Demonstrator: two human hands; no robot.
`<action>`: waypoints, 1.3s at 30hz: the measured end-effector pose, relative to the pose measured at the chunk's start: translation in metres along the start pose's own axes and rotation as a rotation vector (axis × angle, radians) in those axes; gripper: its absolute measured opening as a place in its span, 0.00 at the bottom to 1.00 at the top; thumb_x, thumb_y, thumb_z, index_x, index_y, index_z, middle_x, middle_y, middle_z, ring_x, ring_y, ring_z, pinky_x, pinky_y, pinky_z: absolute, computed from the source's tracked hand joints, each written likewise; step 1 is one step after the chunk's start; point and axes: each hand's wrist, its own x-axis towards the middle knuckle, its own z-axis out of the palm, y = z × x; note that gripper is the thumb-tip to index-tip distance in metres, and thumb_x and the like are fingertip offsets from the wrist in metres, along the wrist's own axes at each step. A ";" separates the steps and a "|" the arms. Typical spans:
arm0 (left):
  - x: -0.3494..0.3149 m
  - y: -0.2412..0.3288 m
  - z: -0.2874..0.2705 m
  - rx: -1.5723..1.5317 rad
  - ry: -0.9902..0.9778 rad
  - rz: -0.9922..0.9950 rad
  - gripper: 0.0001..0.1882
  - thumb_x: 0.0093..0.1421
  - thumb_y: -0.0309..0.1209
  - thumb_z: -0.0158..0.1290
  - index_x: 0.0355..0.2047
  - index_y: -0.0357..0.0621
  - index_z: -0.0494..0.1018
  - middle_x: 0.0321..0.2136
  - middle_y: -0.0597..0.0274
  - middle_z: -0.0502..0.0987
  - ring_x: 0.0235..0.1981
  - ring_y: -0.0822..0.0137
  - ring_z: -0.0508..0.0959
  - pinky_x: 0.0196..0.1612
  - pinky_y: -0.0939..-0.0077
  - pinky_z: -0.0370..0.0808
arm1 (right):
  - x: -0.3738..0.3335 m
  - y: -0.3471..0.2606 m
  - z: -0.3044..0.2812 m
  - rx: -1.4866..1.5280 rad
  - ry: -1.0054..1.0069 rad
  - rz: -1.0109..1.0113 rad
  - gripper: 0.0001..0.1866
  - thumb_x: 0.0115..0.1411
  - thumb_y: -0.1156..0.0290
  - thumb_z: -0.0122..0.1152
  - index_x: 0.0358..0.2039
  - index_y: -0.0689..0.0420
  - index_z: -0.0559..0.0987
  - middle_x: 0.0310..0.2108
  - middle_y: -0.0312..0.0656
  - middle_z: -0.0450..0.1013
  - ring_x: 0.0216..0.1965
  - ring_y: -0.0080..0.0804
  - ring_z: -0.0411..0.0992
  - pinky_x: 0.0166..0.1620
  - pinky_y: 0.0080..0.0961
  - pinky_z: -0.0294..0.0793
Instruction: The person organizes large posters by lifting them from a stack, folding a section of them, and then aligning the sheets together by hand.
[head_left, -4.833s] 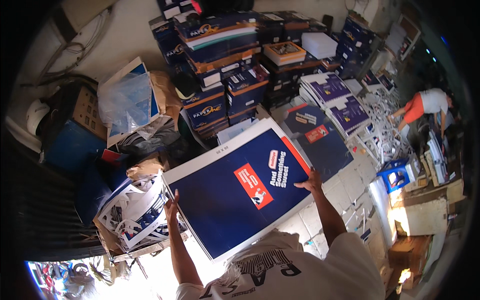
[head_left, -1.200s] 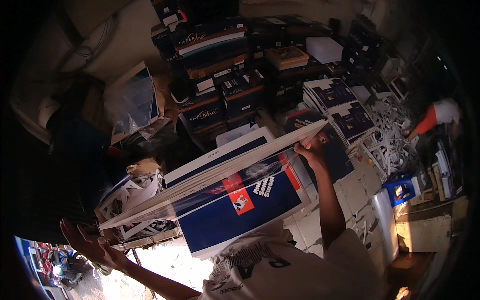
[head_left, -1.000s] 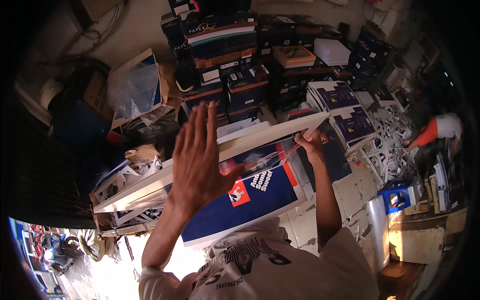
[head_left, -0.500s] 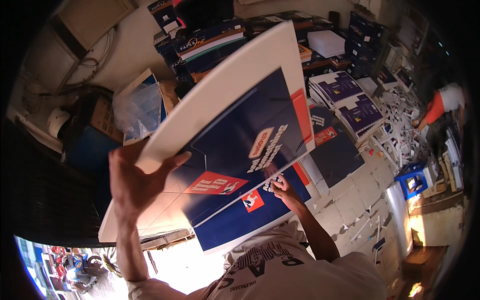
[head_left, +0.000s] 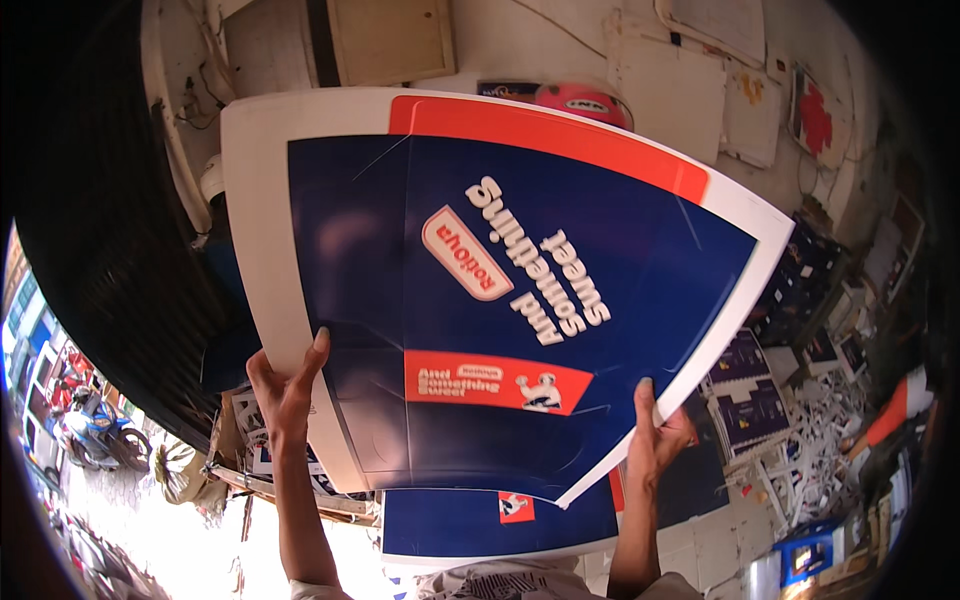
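A large printed cardboard sheet (head_left: 520,240), navy with a red band, red and white panels and a white border, is lifted up and bowed in front of me. My left hand (head_left: 285,395) grips its left border, thumb on the printed face and fingers behind. On the lower right edge my right hand (head_left: 658,440) holds it the same way, thumb on the front. Faint crease lines run across the sheet. Below it lies another navy printed sheet (head_left: 450,525) with a small red panel, partly covered by the raised one.
Purple printed sheets (head_left: 748,395) are piled at the right, beside a heap of white paper scraps (head_left: 815,460). Past it a co-worker's red sleeve (head_left: 888,418) shows. A blue plastic crate (head_left: 805,555) stands lower right. Motorbikes (head_left: 95,435) are outside at the left.
The sheet has swung from a steep tilt to face me broadly. My right hand has moved from near its lower edge to grip the right side. The view has shifted with my head.
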 end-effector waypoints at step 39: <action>-0.097 -0.252 -0.015 -0.490 -0.204 -0.490 0.30 0.56 0.28 0.60 0.56 0.36 0.60 0.43 0.61 0.68 0.43 0.68 0.70 0.50 0.74 0.66 | 0.007 0.132 0.027 0.285 -0.815 0.337 0.31 0.51 0.62 0.74 0.50 0.63 0.72 0.42 0.41 0.74 0.45 0.33 0.72 0.51 0.28 0.71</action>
